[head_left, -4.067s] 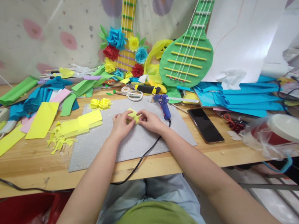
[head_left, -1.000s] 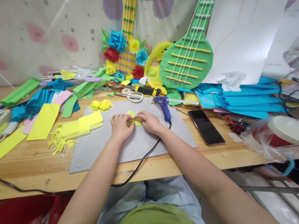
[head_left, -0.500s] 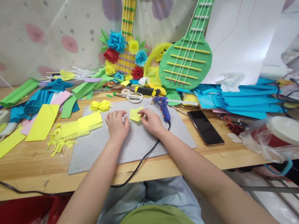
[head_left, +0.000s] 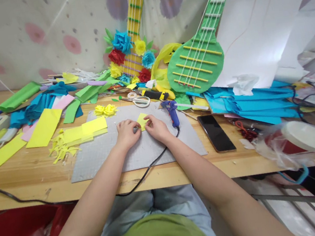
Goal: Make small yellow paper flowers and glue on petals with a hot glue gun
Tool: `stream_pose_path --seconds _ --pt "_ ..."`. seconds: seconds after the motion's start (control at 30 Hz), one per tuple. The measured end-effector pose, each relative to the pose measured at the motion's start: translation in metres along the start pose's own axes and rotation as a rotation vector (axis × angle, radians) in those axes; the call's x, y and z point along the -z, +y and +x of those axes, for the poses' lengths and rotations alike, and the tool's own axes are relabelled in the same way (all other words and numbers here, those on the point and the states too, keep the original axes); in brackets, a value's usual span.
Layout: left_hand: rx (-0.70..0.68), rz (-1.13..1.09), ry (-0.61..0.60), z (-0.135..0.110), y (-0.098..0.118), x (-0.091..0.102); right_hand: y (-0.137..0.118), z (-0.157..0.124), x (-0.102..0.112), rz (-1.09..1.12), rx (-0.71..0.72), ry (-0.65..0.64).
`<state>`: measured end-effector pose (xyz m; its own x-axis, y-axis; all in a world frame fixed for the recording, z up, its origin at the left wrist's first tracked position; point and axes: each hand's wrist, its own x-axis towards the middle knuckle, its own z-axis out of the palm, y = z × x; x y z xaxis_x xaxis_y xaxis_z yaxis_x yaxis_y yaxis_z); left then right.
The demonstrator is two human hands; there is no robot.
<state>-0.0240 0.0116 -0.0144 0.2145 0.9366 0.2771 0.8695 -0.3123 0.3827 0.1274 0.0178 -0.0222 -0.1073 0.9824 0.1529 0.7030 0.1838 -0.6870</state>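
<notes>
A small piece of yellow crepe paper (head_left: 142, 117) is between my two hands above the grey cutting mat (head_left: 98, 157). My right hand (head_left: 157, 128) pinches its right edge between thumb and fingers. My left hand (head_left: 128, 134) has curled fingers and meets the paper's lower left edge; its fingertips are partly hidden. Left of the hands, a stack of yellow paper strips (head_left: 94, 127) overlaps the mat, with yellow paper scraps (head_left: 62, 147) beside it. Yellow paper flowers (head_left: 105, 110) rest at the mat's back edge. A blue glue gun (head_left: 172, 115) lies right of my right hand.
Scissors (head_left: 141, 102) lie behind the mat. A phone (head_left: 216, 133) is at the right, and a black cord (head_left: 150, 169) crosses the mat. Colored paper (head_left: 39, 108) is heaped at the left. A green paper guitar-like instrument (head_left: 197, 65) leans at the back.
My left hand has moved right to the yellow paper and its fingers have closed in. The paper has turned slightly, with my right hand still at its edge.
</notes>
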Motion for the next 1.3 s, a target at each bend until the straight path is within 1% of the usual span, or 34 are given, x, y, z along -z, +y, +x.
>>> stream_pose_path --seconds 0.23,0.47,0.7,0.83,0.93,1.1,1.23,1.3 --pt "0.011 0.007 0.005 -0.001 0.002 0.0 -0.008 -0.003 -0.001 -0.096 0.022 0.045" --pt "0.023 0.017 -0.005 -0.001 0.003 0.001 -0.011 -0.004 -0.001 -0.116 -0.001 0.045" --pt "0.041 0.028 0.012 0.0 0.005 0.0 -0.01 -0.004 -0.001 -0.133 0.033 0.051" --pt "0.065 0.056 0.031 0.001 0.007 -0.002 -0.011 -0.005 -0.001 -0.155 0.027 0.033" --pt "0.065 0.056 0.015 0.002 0.007 -0.002 -0.012 -0.005 0.0 -0.187 0.043 0.022" --pt "0.051 0.047 0.005 0.002 0.007 -0.002 -0.016 -0.009 0.002 -0.304 0.087 -0.003" --pt "0.032 0.045 0.011 0.001 0.007 -0.003 -0.018 -0.012 0.007 -0.404 0.139 -0.046" --pt "0.029 0.042 0.014 0.001 0.007 -0.003 -0.016 -0.012 0.01 -0.431 0.139 -0.059"
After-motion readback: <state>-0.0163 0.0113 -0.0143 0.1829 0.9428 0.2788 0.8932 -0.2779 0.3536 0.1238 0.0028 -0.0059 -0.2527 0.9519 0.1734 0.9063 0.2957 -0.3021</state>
